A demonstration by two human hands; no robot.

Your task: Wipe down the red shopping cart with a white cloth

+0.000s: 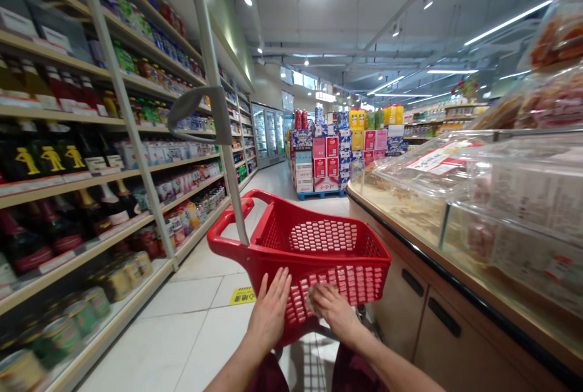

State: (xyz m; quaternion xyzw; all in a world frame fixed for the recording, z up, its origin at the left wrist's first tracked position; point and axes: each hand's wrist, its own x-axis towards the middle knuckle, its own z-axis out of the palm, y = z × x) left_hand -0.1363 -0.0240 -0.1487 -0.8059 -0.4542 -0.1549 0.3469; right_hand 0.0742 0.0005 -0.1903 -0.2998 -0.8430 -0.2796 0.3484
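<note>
Right in front of me stands a red shopping cart with a plastic basket and a tall grey metal pole rising by its handle. My left hand lies with straight fingers against the cart's near side wall, holding nothing. Against the perforated part of the same wall, my right hand is closed on a pale crumpled cloth. Only a small bit of the cloth shows beside the fingers. A grey loop is fixed to the pole.
Shelves of bottles and cans line the left side. On the right runs a wood-panelled counter with clear covers and packaged food. Stacked boxes stand ahead on a blue pallet. A yellow floor sticker is beside the cart.
</note>
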